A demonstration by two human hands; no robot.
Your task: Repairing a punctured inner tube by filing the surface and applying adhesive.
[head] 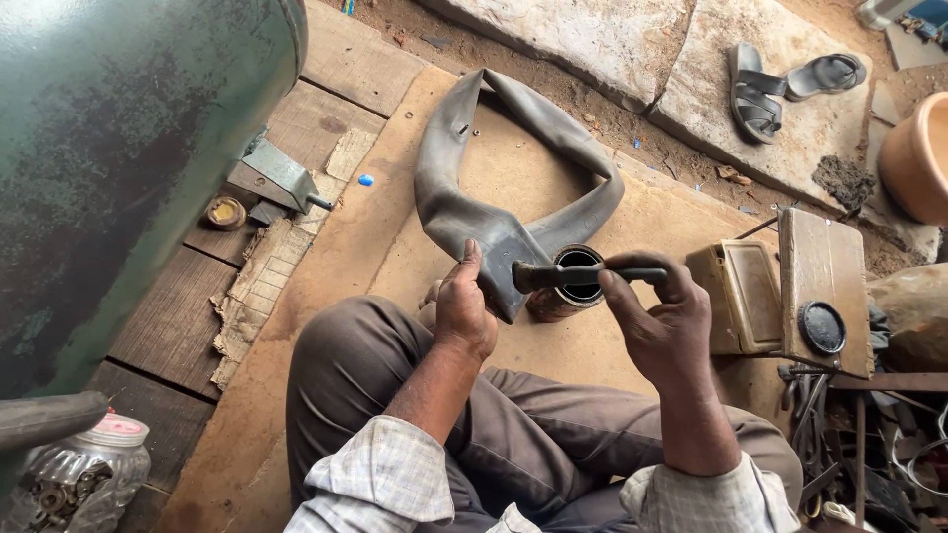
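— Rubber, mostly: what is that grey loop on the ground?

— Inner tube (pixel 513 168), deflated and flat, dull grey, folded into a loose loop on the brown mat (pixel 326 286) in front of the seated person's knees. Its 2 ends cross near the hands.

— And the hands?

— The left hand (pixel 462 306) presses the crossed part of the tube down, thumb up along the rubber, fingers curled underneath — I cannot tell how tightly. The right hand (pixel 664 321) pinches a dark flat tool (pixel 583 274) between thumb and forefinger, holding it level over a small round tin (pixel 568 288).

— Where is that tin?

— Standing upright just beside the tube's crossing, between both hands.

— Anything else nearby?

— A green tank (pixel 118 168) at left, 2 sandals (pixel 780 84) on the stone slabs.
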